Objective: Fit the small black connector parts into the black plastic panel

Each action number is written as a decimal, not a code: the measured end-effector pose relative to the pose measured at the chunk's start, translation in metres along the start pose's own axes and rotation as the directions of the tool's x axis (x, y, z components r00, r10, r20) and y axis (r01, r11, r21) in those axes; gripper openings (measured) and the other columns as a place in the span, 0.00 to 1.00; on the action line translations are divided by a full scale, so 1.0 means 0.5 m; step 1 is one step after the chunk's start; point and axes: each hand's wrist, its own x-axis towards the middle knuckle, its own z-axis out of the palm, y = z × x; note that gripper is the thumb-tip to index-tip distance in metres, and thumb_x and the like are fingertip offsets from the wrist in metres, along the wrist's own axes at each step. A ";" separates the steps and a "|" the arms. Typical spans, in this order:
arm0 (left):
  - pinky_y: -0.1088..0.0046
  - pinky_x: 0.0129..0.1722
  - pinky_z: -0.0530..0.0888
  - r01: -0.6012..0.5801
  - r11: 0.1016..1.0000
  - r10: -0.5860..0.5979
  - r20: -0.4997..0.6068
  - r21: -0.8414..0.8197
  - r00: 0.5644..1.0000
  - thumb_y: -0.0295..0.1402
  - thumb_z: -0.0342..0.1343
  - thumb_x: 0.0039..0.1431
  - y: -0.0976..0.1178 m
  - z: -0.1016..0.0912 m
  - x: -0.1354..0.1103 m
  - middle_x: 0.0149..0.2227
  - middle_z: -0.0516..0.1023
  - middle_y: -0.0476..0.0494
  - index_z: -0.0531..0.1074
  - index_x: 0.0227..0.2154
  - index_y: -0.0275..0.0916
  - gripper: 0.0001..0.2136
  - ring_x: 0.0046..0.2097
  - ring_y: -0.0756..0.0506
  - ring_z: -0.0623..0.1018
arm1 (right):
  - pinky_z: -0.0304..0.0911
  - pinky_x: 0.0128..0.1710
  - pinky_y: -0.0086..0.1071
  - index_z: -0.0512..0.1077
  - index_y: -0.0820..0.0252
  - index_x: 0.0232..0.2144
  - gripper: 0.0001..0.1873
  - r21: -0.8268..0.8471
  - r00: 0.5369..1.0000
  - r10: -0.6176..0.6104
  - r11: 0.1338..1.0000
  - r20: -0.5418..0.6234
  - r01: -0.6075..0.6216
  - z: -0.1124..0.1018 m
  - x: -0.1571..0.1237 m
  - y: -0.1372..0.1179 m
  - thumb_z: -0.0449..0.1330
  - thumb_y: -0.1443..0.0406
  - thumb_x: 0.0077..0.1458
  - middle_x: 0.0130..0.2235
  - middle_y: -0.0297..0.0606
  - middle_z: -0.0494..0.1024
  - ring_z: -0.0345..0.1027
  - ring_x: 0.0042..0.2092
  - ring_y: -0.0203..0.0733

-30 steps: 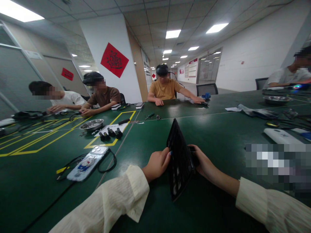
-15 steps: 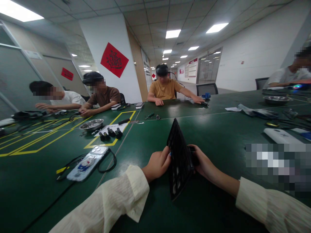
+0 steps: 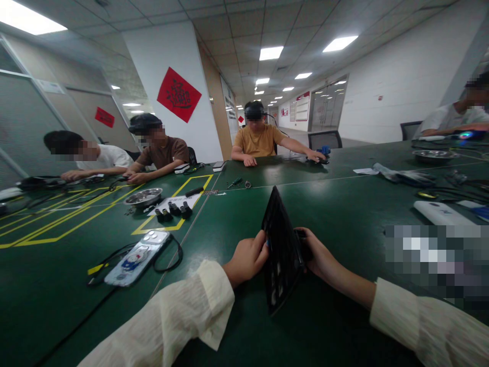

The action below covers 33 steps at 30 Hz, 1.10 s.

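A thin black panel [image 3: 281,255] with slot-like markings on its face stands tilted on edge in front of me, above the green table. My left hand [image 3: 246,259] is closed at its left face, the thumb pressed against it beside a small blue spot. From the other side my right hand [image 3: 318,254] grips a dark part at the panel's back. Most of that hand's fingertips are hidden behind the panel. To the left lies a phone [image 3: 138,257] in a patterned case, with a black cable [image 3: 179,260] looped around it.
Several black fittings [image 3: 174,208] stand on a white sheet inside yellow tape, near a metal bowl [image 3: 143,197]. A screwdriver [image 3: 235,182] lies farther back. Across the table sits a person in a yellow shirt [image 3: 260,140]. Cables and a white device [image 3: 439,213] are at right.
My hands and the black panel have barely moved. Across the table, the person in yellow has shifted the outstretched hand slightly. At far left, another person's hands have lowered.
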 end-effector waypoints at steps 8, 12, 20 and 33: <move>0.75 0.25 0.60 0.031 0.999 -0.031 0.005 -0.038 1.000 0.34 0.36 0.61 0.006 -0.006 0.002 0.24 0.68 0.49 0.58 0.36 0.39 0.08 0.25 0.48 0.70 | 0.52 0.11 0.24 0.57 0.54 0.40 0.15 -0.003 1.000 0.006 1.000 0.005 -0.006 0.003 -0.005 -0.005 0.49 0.60 0.48 0.25 0.30 0.67 0.63 0.20 0.35; 0.74 0.25 0.60 0.033 0.999 -0.033 0.004 -0.025 0.999 0.35 0.35 0.61 0.007 -0.006 0.003 0.24 0.69 0.49 0.58 0.35 0.39 0.09 0.25 0.49 0.70 | 0.52 0.12 0.24 0.58 0.54 0.40 0.15 0.012 1.000 0.000 1.000 0.002 0.000 0.001 -0.003 -0.003 0.49 0.60 0.48 0.26 0.31 0.67 0.63 0.21 0.35; 0.76 0.24 0.60 0.063 0.997 -0.063 0.004 -0.043 0.998 0.36 0.35 0.61 0.008 -0.007 0.004 0.23 0.69 0.49 0.61 0.34 0.39 0.11 0.25 0.49 0.70 | 0.52 0.12 0.24 0.57 0.54 0.41 0.15 0.011 1.000 0.006 1.000 0.004 -0.006 -0.003 0.001 0.002 0.49 0.60 0.48 0.26 0.30 0.67 0.62 0.20 0.34; 0.77 0.26 0.60 0.110 0.983 -0.114 -0.018 -0.144 0.993 0.39 0.33 0.62 0.002 -0.006 0.008 0.22 0.68 0.48 0.63 0.24 0.37 0.18 0.24 0.50 0.68 | 0.56 0.11 0.25 0.54 0.54 0.45 0.18 -0.096 0.995 -0.025 0.995 0.100 0.035 -0.016 0.007 0.022 0.47 0.60 0.49 0.27 0.31 0.68 0.63 0.19 0.35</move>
